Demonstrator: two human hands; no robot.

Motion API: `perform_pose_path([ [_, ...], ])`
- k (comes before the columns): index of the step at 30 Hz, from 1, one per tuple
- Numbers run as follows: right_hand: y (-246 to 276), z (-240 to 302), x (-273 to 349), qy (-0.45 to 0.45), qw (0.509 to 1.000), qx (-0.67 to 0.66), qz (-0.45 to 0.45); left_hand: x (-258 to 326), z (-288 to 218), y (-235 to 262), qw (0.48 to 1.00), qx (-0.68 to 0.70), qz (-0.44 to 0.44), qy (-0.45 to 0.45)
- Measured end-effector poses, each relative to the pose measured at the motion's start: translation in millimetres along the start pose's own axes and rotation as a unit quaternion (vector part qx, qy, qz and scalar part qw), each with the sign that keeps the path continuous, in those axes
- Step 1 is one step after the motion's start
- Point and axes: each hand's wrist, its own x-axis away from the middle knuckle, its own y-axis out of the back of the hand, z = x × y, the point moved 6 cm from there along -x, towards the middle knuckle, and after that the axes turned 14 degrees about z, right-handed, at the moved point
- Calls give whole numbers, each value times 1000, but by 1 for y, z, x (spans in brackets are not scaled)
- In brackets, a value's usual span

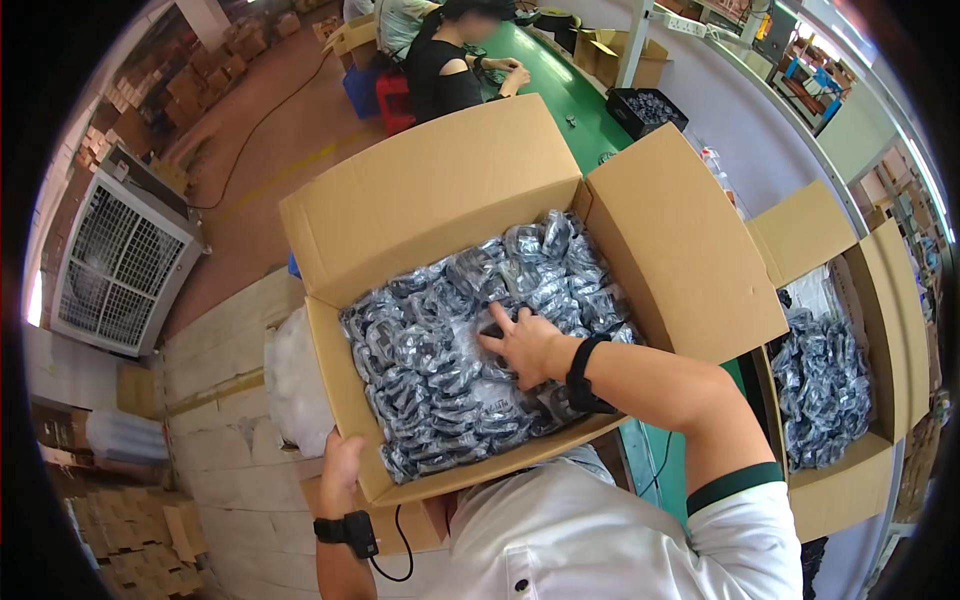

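A large open cardboard box (322, 345) is in front of me, filled with small dark parts in clear plastic bags (425, 350). My right hand (527, 347) reaches over the near side of the box and rests on the bags near the middle, its fingers spread. Beneath it, the bags are partly hidden by the palm and wrist. At the near left corner, my left hand (343, 460) holds the outside of the box, with most of its fingers out of sight. Black bands with small devices are strapped round both wrists.
On the right stands another open box (890, 340) of similar bagged parts. A co-worker (445, 75) sits at the green table (540, 65) beyond, near a black bin (645, 112). A large air cooler (125, 255) and stacked cartons (135, 520) occupy the left.
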Motion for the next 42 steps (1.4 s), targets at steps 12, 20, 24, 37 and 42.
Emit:
perform_pose_path([
  [12,-17,6,-15,79,989,-128,-7,-6,0,-3,999,26,8,-37],
  [20,69,-51,257,153,808,-320,-471,-1,-4,5,1000,-2,-6,-5],
  [24,2,-106,400,-32,702,-313,-639,-1,0,16,999,-22,-42,-15],
  [37,-171,-325,187,-254,706,-520,-408,-8,-25,7,979,-135,-133,76],
  [42,-110,-362,108,-216,764,-491,-359,12,-4,24,971,-154,-160,91],
])
